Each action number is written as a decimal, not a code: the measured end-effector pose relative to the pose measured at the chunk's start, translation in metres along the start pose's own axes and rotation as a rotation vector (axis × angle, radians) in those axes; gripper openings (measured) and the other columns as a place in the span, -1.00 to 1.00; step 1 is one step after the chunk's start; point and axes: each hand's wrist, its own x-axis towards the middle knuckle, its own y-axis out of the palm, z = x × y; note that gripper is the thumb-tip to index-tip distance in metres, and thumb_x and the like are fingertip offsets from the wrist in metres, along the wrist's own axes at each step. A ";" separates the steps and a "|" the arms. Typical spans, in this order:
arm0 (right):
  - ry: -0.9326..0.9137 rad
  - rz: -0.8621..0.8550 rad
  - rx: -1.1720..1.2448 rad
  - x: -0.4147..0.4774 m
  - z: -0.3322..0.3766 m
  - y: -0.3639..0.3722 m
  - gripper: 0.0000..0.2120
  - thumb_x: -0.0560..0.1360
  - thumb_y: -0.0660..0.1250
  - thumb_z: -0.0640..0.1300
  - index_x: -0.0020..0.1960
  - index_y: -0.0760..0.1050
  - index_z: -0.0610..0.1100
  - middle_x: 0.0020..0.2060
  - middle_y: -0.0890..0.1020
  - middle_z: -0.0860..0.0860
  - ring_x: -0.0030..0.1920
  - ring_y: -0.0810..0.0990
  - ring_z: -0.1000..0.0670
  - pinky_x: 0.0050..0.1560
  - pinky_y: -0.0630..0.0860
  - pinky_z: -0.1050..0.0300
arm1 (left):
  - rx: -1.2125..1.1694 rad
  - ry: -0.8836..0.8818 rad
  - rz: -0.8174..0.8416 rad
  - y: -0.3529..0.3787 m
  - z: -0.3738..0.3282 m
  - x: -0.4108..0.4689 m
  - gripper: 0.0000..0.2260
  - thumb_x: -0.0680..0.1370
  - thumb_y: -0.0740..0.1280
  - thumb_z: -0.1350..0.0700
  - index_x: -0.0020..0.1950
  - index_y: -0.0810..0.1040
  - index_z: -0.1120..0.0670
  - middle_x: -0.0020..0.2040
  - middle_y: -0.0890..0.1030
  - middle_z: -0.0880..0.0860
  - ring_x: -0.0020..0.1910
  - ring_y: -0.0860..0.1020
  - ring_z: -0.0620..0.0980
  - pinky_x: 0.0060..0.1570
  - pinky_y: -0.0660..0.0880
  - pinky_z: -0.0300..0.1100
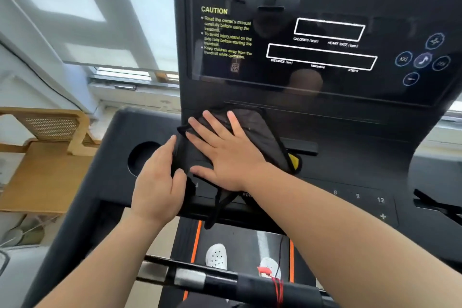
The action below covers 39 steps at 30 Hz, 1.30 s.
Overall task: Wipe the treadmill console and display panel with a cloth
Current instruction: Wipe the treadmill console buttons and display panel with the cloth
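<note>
A dark cloth (260, 132) with a yellow corner lies on the black treadmill console (350, 165), just below the glossy display panel (325, 57). My right hand (225, 152) presses flat on the cloth with fingers spread and straight. Beside it, my left hand (160, 182) rests at the cloth's left edge, thumb against the fabric and fingers laid along the edge. One corner of the cloth hangs over the console's front edge.
A round cup holder (142, 157) sits in the console to the left of my hands. Number keys (357, 196) run along the right front. A handlebar (225, 282) crosses below. A wooden chair (50, 152) stands at left by the window.
</note>
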 end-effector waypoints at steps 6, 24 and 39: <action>0.068 0.053 0.177 -0.002 0.058 0.007 -0.27 0.62 -0.10 0.38 0.68 -0.01 0.03 0.68 -0.11 0.07 0.65 -0.24 -0.10 0.57 -0.30 -0.30 | -0.096 -0.056 -0.084 -0.012 0.013 0.010 -0.50 0.48 0.16 0.12 0.42 0.48 0.12 0.29 0.59 0.08 0.23 0.54 0.10 0.29 0.45 0.07; 0.314 0.076 0.216 0.003 0.085 0.005 -0.19 0.59 -0.20 0.44 0.68 -0.13 -0.01 0.66 -0.25 -0.04 0.62 -0.38 -0.19 0.56 -0.33 -0.34 | 0.019 0.047 -0.050 -0.037 0.045 -0.007 -0.66 0.47 0.26 0.12 0.22 0.61 0.11 0.13 0.64 0.02 0.15 0.55 0.04 0.21 0.48 0.00; 0.087 -0.425 0.506 -0.061 0.027 -0.013 -0.65 0.59 0.26 0.01 0.28 0.63 -0.10 0.27 0.65 -0.04 0.24 0.61 -0.13 0.25 0.55 -0.09 | 0.181 0.072 -0.171 -0.023 0.018 -0.043 -0.73 0.48 0.32 -0.09 -0.34 0.51 0.05 -0.36 0.48 -0.06 -0.28 0.46 0.02 -0.23 0.45 -0.03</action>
